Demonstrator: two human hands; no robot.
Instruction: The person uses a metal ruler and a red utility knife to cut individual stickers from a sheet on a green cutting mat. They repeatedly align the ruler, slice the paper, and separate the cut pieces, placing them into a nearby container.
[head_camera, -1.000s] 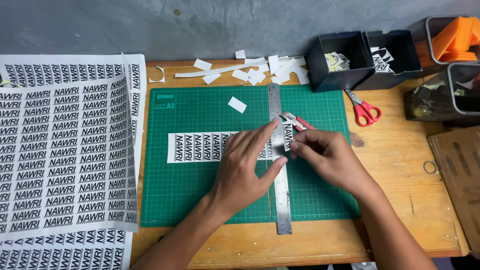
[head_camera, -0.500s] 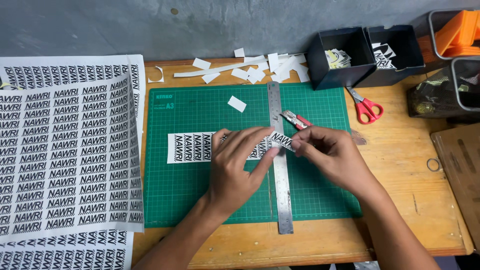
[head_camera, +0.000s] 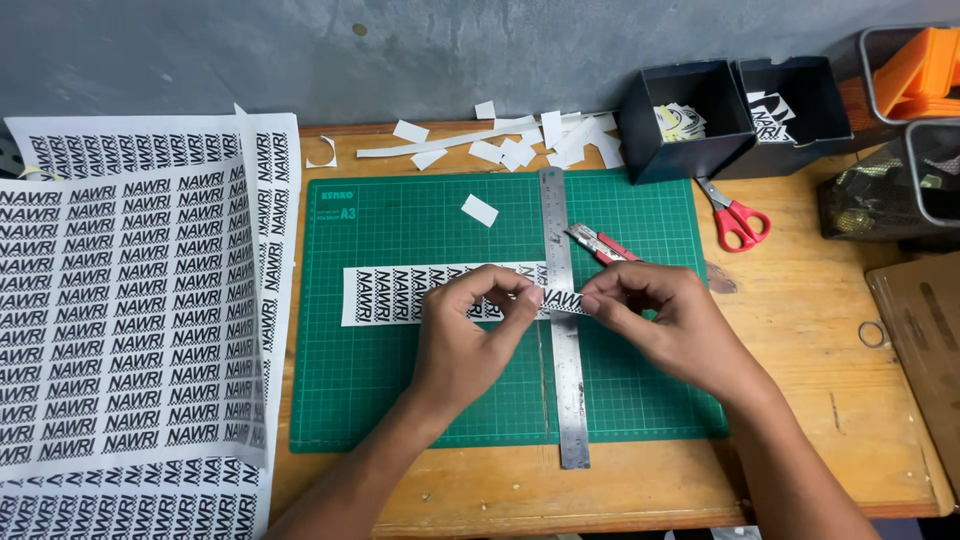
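Note:
A small cut label (head_camera: 563, 299), white with black lettering, is pinched at its two ends between my left hand (head_camera: 468, 338) and my right hand (head_camera: 672, 326), just above a steel ruler (head_camera: 564, 372). The ruler lies lengthwise across a green cutting mat (head_camera: 400, 395). A printed paper strip (head_camera: 392, 293) rests on the mat, partly under my left hand. A red utility knife (head_camera: 598, 243) lies on the mat just beyond my right hand's fingers.
Large printed label sheets (head_camera: 120, 310) cover the table's left side. Paper offcuts (head_camera: 520, 140) litter the far edge. Two dark boxes (head_camera: 690, 120) hold cut pieces. Red scissors (head_camera: 738, 220), wire baskets (head_camera: 900, 190) and a brown board (head_camera: 925, 330) sit at right.
Both hands have lifted from the ruler and strip and now hold a single cut label between their fingertips. The knife lies on the mat, out of the right hand.

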